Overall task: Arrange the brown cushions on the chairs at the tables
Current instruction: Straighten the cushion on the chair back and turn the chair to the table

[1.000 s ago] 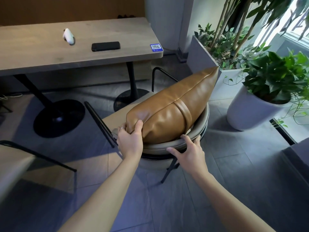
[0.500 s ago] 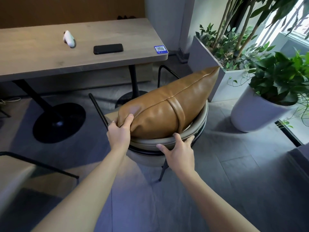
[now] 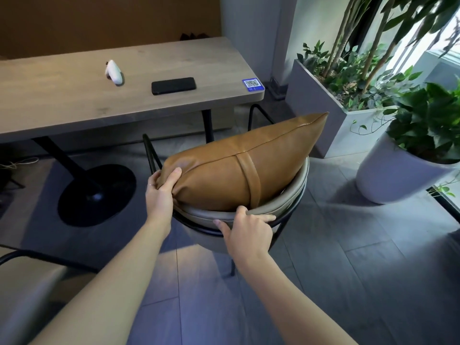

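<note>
**Brown cushion held on the round chair beside the worktop**

A tan-brown leather cushion with a stitched band across its middle (image 3: 239,170) stands on edge in the round grey padded chair with thin black metal legs (image 3: 286,210), leaning against the curved backrest. Its pointed upper corner sticks up past the far end of the backrest, toward the planters.

The left hand (image 3: 159,192) has its grip closed on the cushion's near-left corner, thumb pressed over the top of the leather and fingers wrapped behind, bunching the corner. The right hand (image 3: 246,232) rests on the chair's padded back rim just below the cushion's band, fingers curled over the top of the rim and thumb spread along its outer face, so its grip is closed on the rim and not on the cushion.

The chair stands just beside the near right corner of the pale wooden worktop on black pedestal legs (image 3: 74,100). On the worktop lie a small white handheld device (image 3: 114,74) toward the middle, a black phone (image 3: 173,85) to its right, and a blue QR-code sticker (image 3: 253,85) at the right edge near the near corner. A grey rectangular planter (image 3: 321,120) and a white round pot (image 3: 395,175), both with green plants, stand on the grey tiled floor (image 3: 348,270) to the right of the chair
</note>
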A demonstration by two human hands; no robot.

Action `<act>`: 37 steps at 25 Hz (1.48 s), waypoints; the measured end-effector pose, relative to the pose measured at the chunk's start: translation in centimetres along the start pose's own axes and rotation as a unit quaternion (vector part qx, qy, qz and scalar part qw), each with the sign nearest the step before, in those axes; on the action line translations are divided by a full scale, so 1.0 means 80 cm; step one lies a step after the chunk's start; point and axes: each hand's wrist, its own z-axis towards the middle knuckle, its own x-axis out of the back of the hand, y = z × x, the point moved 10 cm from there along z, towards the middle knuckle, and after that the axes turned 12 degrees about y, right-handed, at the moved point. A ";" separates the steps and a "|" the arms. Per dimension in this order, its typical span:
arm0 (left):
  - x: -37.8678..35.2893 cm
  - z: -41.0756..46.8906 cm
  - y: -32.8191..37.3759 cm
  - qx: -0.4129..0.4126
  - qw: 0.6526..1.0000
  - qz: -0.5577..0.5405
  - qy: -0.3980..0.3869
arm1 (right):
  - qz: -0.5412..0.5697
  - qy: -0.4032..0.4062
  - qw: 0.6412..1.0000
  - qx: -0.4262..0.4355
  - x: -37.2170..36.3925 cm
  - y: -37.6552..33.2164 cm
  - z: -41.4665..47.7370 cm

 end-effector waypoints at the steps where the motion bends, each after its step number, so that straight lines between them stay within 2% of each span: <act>1: 0.001 -0.007 -0.005 0.025 0.999 -0.025 0.015 | -0.014 0.014 0.999 0.028 0.005 0.000 0.002; 2: 0.000 -0.017 -0.013 0.062 0.996 -0.055 0.027 | -0.004 0.031 0.998 0.053 0.009 0.004 0.004; 4: -0.008 -0.046 -0.033 0.145 0.983 -0.105 0.030 | 0.085 0.048 0.992 0.081 0.014 0.026 0.007; 7: -0.031 -0.093 -0.069 0.238 0.965 -0.110 -0.003 | 0.241 0.058 0.966 0.066 0.018 0.080 0.009; 8: -0.042 -0.106 -0.079 0.266 0.956 -0.121 -0.020 | 0.305 0.079 0.949 0.026 0.020 0.109 0.015; 10: -0.061 -0.120 -0.082 0.299 0.939 -0.165 -0.033 | 0.432 0.096 0.890 -0.106 0.006 0.176 0.043; 12: -0.069 -0.114 -0.074 0.297 0.934 -0.198 -0.024 | 0.501 0.033 0.837 -0.215 -0.021 0.220 0.077; 14: -0.070 -0.108 -0.066 0.291 0.937 -0.194 -0.020 | 0.508 -0.063 0.824 -0.245 -0.042 0.222 0.104; 16: -0.068 -0.106 -0.061 0.292 0.940 -0.175 -0.007 | 0.512 -0.107 0.820 -0.235 -0.049 0.207 0.123; 21: -0.053 -0.086 -0.049 0.283 0.945 -0.161 0.017 | 0.495 -0.128 0.838 -0.194 -0.059 0.177 0.125; 30: -0.024 -0.041 -0.021 0.251 0.961 -0.118 0.017 | 0.459 -0.140 0.863 -0.161 -0.057 0.123 0.123; 37: -0.007 0.007 -0.002 0.246 0.963 -0.111 0.012 | 0.463 -0.154 0.858 -0.160 -0.071 0.066 0.142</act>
